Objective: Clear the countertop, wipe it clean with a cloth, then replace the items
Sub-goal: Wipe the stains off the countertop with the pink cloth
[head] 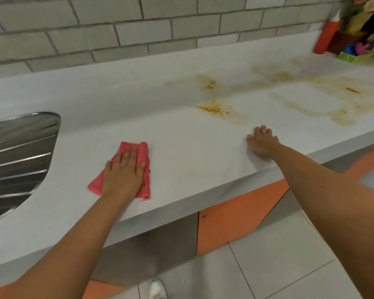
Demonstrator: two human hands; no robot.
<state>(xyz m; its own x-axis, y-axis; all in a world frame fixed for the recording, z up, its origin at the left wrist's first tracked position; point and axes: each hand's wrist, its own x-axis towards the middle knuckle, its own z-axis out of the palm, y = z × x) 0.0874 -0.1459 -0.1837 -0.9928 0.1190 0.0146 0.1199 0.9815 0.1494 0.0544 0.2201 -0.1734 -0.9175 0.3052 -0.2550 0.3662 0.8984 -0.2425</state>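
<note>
The left arm (pixel 58 251) and the right arm (pixel 333 201) are bare, and also the left hand (pixel 123 169) and the right hand (pixel 262 143). At the bottom centre of the frame is a white shoe (pixel 158 290).

Left hand (pixel 123 171) and right hand (pixel 262 142) lie flat, palms down, well apart.

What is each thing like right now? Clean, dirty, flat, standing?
counter: white on the left, stained farther right
stains: brown, not yet wiped
cloth: folded, lying flat on the counter
left hand: flat, pressing the cloth
right hand: open, resting on the counter
red bottle: standing, far right
</note>
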